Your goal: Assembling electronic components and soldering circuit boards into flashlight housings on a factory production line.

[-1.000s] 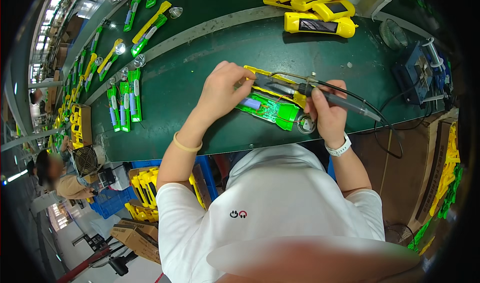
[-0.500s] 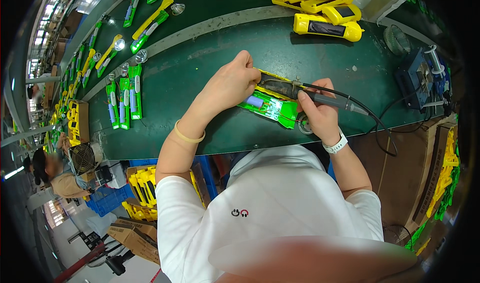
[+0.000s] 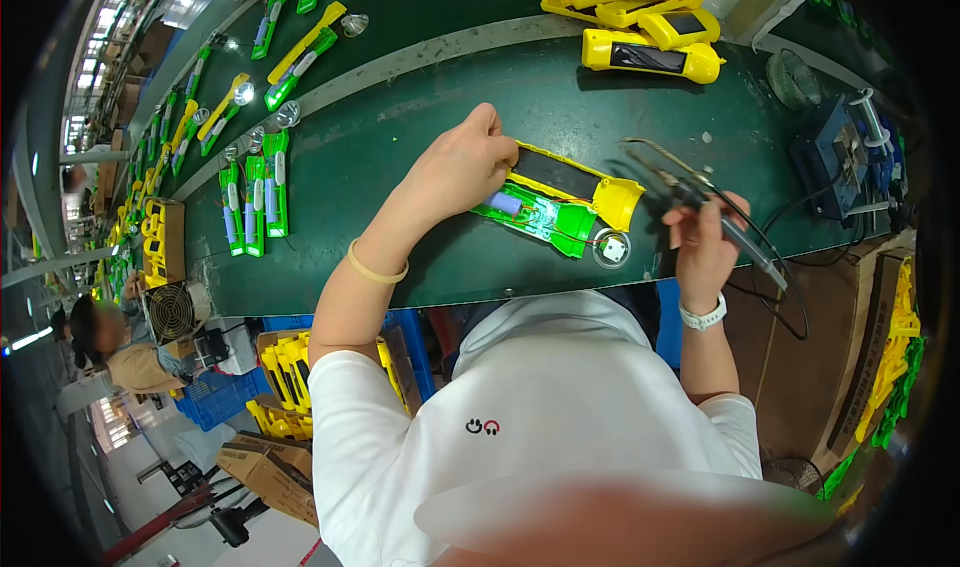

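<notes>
My left hand (image 3: 462, 165) is closed at the left end of a yellow flashlight shell (image 3: 618, 201), which has a dark panel along it. Against its near side lies a green shell (image 3: 572, 233) holding a purple battery cell (image 3: 503, 203) and a lit circuit board (image 3: 544, 217). Thin wires run from there to a round clear lamp reflector (image 3: 612, 249) at the right end. To the right of these, my right hand (image 3: 706, 252) grips a soldering iron (image 3: 745, 245), its front part smeared by motion. What my left fingertips press on is partly hidden.
At the far edge yellow shells (image 3: 652, 57) are piled. A blue soldering station (image 3: 830, 162) with a solder spool (image 3: 868, 119) stands right, near a wire-mesh cup (image 3: 793, 79). Green assemblies (image 3: 252, 202) lie left, and more line the far strip. A co-worker (image 3: 130, 347) sits at far left.
My right hand has drawn the soldering iron away from the shells, to the right, uncovering the yellow shell and the lamp reflector. My left hand has stayed nearly in place.
</notes>
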`<move>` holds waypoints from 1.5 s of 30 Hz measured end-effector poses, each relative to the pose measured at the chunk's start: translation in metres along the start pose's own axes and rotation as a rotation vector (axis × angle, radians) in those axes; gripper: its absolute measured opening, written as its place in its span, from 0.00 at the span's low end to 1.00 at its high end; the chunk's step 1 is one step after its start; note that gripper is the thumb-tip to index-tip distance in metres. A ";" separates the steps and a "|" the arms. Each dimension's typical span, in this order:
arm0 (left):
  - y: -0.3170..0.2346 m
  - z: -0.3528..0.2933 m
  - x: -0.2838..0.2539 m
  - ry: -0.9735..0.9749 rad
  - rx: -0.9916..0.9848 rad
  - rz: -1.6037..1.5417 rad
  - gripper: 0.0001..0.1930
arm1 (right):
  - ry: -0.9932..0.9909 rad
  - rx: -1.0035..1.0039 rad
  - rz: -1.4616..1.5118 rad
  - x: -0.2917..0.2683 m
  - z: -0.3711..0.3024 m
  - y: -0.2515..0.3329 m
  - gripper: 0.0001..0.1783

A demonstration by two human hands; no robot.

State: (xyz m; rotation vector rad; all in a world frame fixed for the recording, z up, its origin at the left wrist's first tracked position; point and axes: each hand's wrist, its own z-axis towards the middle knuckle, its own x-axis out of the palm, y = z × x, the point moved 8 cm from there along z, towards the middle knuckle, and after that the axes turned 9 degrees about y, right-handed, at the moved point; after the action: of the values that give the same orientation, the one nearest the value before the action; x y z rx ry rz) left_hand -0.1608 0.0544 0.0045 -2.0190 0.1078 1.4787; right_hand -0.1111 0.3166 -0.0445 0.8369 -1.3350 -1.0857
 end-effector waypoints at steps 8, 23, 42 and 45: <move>-0.004 0.005 -0.001 0.026 -0.030 0.002 0.04 | -0.058 -0.067 0.100 -0.035 -0.006 -0.001 0.11; -0.017 0.026 -0.005 -0.064 0.398 0.241 0.08 | -0.047 -0.089 0.140 -0.039 -0.003 -0.005 0.10; 0.219 0.087 -0.111 -0.511 -0.124 -0.095 0.26 | -0.046 -0.113 0.011 -0.036 -0.002 -0.004 0.17; 0.242 0.124 -0.115 0.076 -0.040 -0.535 0.34 | -0.125 -0.129 -0.017 -0.043 -0.009 0.000 0.20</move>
State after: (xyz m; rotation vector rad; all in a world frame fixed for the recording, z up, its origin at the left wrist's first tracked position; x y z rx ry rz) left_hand -0.4064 -0.1072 -0.0201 -1.9327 -0.4035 1.0702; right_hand -0.0987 0.3559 -0.0597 0.6960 -1.3473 -1.2409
